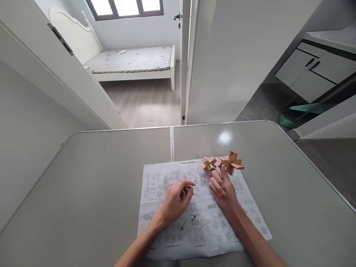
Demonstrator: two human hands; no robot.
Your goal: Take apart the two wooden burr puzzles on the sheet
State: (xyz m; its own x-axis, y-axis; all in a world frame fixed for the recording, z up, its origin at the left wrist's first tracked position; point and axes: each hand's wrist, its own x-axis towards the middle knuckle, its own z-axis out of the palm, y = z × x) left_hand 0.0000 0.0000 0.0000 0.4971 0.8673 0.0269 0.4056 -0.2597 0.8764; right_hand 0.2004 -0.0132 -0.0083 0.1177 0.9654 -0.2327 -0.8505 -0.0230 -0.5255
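Pinched between the thumb and forefinger of my right hand (222,187) is a wooden interlocking puzzle (231,162), made of crossed flat pieces with a dark mark on one. My other right fingers are curled in. A smaller wooden burr puzzle (209,163), star-like and angular, sits just left of it by the sheet's far edge, close to my right fingers. My left hand (176,196) hovers over or rests on the paper sheet (155,237), loosely curved with thumb and forefinger apart, holding nothing. Small printed diagrams cover the sheet, upside down from here.
The sheet lies on a grey table (91,200) with a seam (172,144) down its middle. Beyond the table are a wall, an open door (183,66) and a bed (133,61). Cabinets (314,70) and a green dustpan (287,120) stand to the right.
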